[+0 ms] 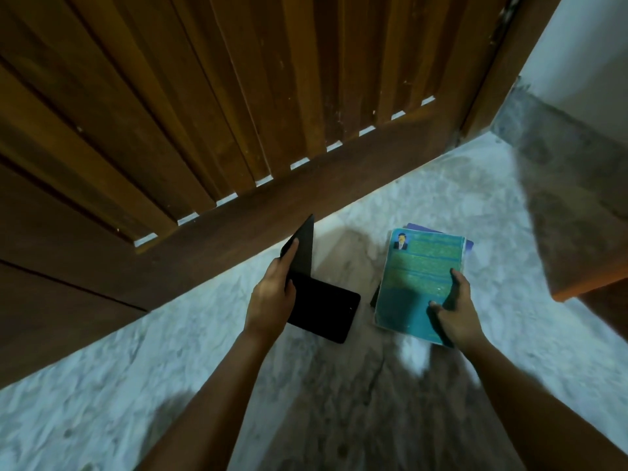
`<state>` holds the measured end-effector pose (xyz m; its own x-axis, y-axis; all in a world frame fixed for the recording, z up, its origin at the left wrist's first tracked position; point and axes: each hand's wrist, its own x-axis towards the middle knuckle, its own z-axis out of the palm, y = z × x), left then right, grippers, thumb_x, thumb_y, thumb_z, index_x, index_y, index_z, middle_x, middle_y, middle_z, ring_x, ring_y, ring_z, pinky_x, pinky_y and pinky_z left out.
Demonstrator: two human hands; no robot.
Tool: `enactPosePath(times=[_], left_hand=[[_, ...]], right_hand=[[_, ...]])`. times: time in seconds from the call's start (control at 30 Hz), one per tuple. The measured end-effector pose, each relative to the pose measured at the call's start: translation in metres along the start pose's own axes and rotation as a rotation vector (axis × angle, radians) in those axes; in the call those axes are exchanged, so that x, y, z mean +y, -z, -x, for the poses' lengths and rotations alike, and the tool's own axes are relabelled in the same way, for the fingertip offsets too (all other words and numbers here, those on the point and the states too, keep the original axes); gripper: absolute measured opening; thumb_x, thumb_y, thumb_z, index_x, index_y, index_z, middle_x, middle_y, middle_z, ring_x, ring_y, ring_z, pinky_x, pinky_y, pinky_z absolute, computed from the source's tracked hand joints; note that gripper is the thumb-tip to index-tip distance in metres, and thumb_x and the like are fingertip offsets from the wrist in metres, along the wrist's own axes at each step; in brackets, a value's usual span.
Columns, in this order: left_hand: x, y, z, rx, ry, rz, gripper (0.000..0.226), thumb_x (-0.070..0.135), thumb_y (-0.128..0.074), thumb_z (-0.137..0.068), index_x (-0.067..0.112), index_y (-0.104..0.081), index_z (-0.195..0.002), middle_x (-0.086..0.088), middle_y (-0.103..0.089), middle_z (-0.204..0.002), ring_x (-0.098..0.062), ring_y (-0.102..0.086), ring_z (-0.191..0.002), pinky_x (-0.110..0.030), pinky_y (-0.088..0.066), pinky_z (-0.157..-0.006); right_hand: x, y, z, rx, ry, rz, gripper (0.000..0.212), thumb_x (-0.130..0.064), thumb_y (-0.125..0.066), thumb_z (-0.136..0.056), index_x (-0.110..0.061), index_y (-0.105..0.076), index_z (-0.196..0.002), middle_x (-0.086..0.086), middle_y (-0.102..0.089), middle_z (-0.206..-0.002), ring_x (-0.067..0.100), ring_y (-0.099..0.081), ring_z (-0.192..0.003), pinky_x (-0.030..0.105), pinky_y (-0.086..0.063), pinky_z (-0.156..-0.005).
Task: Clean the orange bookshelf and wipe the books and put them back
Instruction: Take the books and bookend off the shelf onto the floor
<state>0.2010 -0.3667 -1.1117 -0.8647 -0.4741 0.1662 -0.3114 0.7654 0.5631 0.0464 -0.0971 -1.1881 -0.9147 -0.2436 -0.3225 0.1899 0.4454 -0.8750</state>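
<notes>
Presently the teal book (418, 277) sits on top of a small stack low over the floor, right of centre. A purple book (469, 245) shows past its far corner. Whether the stack rests on the floor or is lifted clear cannot be told.

The right hand (455, 317) grips the teal book at its near right corner. Its thumb and one finger are spread on the cover, and the other fingers are hidden under the edge.

The left hand (272, 297) holds a black folded item (323, 307), with fingers wrapped at the fold and the forefinger laid straight up the raised leaf. Bookend or open cover: undetermined.

Judgement on the step: the books are being gathered for wiping.
- Support the stack from beneath, since a corner grip alone invites the lower books to slide out.
- Keep it level.
- Set the black item down first, so that one hand is free for the cloth. No cloth is identifiable here.

Materials:
- The teal cover is thin and glossy, with worn, whitened edges. It is likely a flexible paperback that will bend if held by one corner.
- The black item is matt, flat-leaved and round-cornered.
- The floor (102, 385) is pale, mottled stone and looks hard and smooth.
- Behind stands a wooden slatted panel (204, 96), ribbed and scuffed.
- An orange edge (584, 287) shows at right and is possibly the bookshelf.
</notes>
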Motion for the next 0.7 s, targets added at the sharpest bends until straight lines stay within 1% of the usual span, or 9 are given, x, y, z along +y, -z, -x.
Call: enactPosePath(times=[0.1,0.2,0.27,0.33,0.4,0.47,0.53,0.6,0.7], left_hand=[[0.0,-0.002,0.002,-0.032,0.005,-0.02,0.067,-0.001,-0.054,-0.09,0.023,-0.025,-0.146,-0.014,-0.058,-0.126,-0.031,-0.065,-0.087,-0.035,-0.057,-0.072],[0.003,0.0,0.006,-0.051,-0.022,-0.02,0.072,-0.002,-0.052,-0.091,0.029,-0.016,-0.145,-0.014,-0.054,-0.129,-0.031,-0.064,-0.083,-0.037,-0.059,-0.067],[0.002,0.003,0.007,-0.053,-0.002,-0.017,0.073,0.0,-0.052,-0.091,0.03,-0.015,-0.146,-0.012,-0.05,-0.132,-0.03,-0.062,-0.091,-0.036,-0.057,-0.07],[0.002,0.006,0.009,-0.078,0.05,-0.02,0.071,0.003,-0.051,-0.093,0.028,-0.014,-0.148,-0.009,-0.048,-0.131,-0.024,-0.057,-0.098,-0.029,-0.052,-0.073],[0.003,0.009,0.012,-0.117,0.106,-0.019,0.065,0.005,-0.048,-0.094,0.027,-0.02,-0.148,-0.006,-0.047,-0.129,-0.018,-0.053,-0.099,-0.02,-0.042,-0.072],[0.004,0.013,0.015,-0.112,0.146,0.015,0.059,0.006,-0.047,-0.094,0.028,-0.028,-0.146,-0.003,-0.05,-0.128,-0.015,-0.052,-0.104,-0.017,-0.037,-0.077],[0.005,0.016,0.017,-0.091,0.168,0.041,0.056,0.007,-0.046,-0.093,0.027,-0.034,-0.143,0.0,-0.051,-0.131,-0.015,-0.05,-0.116,-0.019,-0.035,-0.086],[0.008,0.017,0.017,-0.079,0.17,0.06,0.053,0.009,-0.047,-0.093,0.026,-0.037,-0.143,0.001,-0.05,-0.136,-0.015,-0.047,-0.122,-0.021,-0.035,-0.091],[0.011,0.016,0.013,-0.091,0.215,0.077,0.048,0.015,-0.047,-0.096,0.024,-0.037,-0.142,0.001,-0.047,-0.141,-0.017,-0.044,-0.127,-0.026,-0.037,-0.099]], right_hand=[[-0.003,0.0,0.003,0.002,-0.012,0.079,0.082,0.014,-0.062,-0.076,-0.008,-0.023,-0.145,0.003,-0.046,-0.122,0.02,-0.048,-0.106,0.035,-0.043,-0.083],[0.001,0.0,0.006,0.039,0.025,0.144,0.079,0.012,-0.065,-0.073,-0.009,-0.032,-0.141,0.006,-0.055,-0.112,0.023,-0.054,-0.095,0.03,-0.044,-0.072],[-0.003,-0.003,0.008,0.067,0.025,0.206,0.074,0.01,-0.066,-0.072,-0.009,-0.036,-0.137,0.005,-0.055,-0.099,0.024,-0.053,-0.083,0.026,-0.041,-0.059],[-0.005,-0.004,0.009,0.068,0.003,0.259,0.068,0.007,-0.068,-0.071,-0.007,-0.041,-0.131,0.005,-0.054,-0.092,0.025,-0.052,-0.078,0.028,-0.042,-0.059],[-0.006,-0.004,0.011,0.044,-0.035,0.308,0.055,0.004,-0.071,-0.07,-0.003,-0.047,-0.119,0.011,-0.058,-0.089,0.029,-0.054,-0.075,0.03,-0.042,-0.061],[-0.003,-0.002,0.014,0.0,-0.058,0.379,0.05,-0.011,-0.072,-0.068,0.0,-0.048,-0.11,0.019,-0.058,-0.092,0.035,-0.055,-0.078,0.031,-0.043,-0.059],[0.001,0.0,0.017,-0.064,-0.064,0.467,0.066,-0.023,-0.068,-0.07,-0.002,-0.042,-0.127,0.025,-0.054,-0.109,0.039,-0.054,-0.093,0.039,-0.05,-0.072],[-0.005,0.001,0.025,-0.091,-0.056,0.502,0.076,-0.017,-0.068,-0.081,-0.006,-0.029,-0.144,0.026,-0.043,-0.126,0.041,-0.046,-0.112,0.044,-0.045,-0.091],[-0.011,0.0,0.032,-0.103,-0.039,0.528,0.078,-0.016,-0.065,-0.086,-0.006,-0.02,-0.149,0.027,-0.037,-0.133,0.041,-0.039,-0.121,0.045,-0.039,-0.099]])
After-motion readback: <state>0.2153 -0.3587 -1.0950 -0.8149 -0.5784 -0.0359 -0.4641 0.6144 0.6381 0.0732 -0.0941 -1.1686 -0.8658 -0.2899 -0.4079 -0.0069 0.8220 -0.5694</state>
